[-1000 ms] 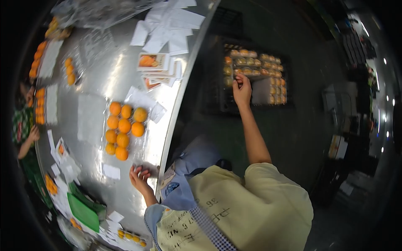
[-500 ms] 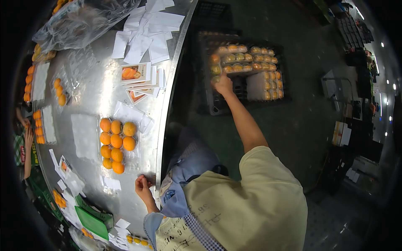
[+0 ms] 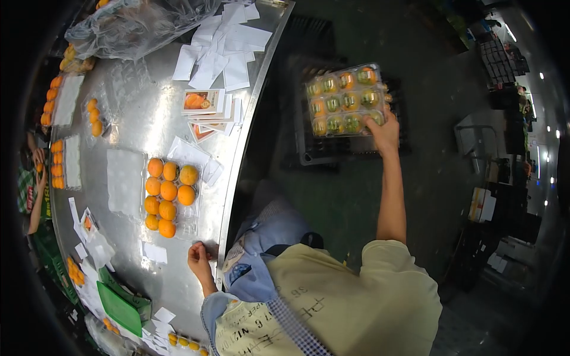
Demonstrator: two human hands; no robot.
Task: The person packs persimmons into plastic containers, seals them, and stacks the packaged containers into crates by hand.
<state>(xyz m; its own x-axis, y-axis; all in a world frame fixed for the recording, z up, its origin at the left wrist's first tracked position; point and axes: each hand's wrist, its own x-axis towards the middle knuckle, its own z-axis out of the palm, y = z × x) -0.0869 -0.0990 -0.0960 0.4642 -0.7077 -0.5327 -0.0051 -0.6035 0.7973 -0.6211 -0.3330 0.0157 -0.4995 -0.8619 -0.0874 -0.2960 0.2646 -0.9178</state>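
My right hand (image 3: 385, 132) grips the near right corner of a clear plastic pack of fruit (image 3: 350, 101), thumb on top. Rows of green and orange fruit show through the pack, which is over a dark crate (image 3: 307, 155). My left hand (image 3: 199, 255) rests at the steel table's edge, fingers curled; whether it holds anything is too small to tell. Beyond it on the table (image 3: 172, 77), an open clear tray (image 3: 189, 224) holds several orange fruits, with bare cells at its right side.
Printed cards (image 3: 202, 102) and white papers (image 3: 208, 65) lie near the table edge, beside crumpled plastic (image 3: 130, 32). A green basket (image 3: 119, 307) stands at the lower left. Across the table, a person's arm (image 3: 38, 202) shows near more packed fruit (image 3: 57, 163).
My right hand has moved from the crate's left side to its right and now grips a fruit pack, which is lifted and turned. The left hand has curled its fingers near the table edge.
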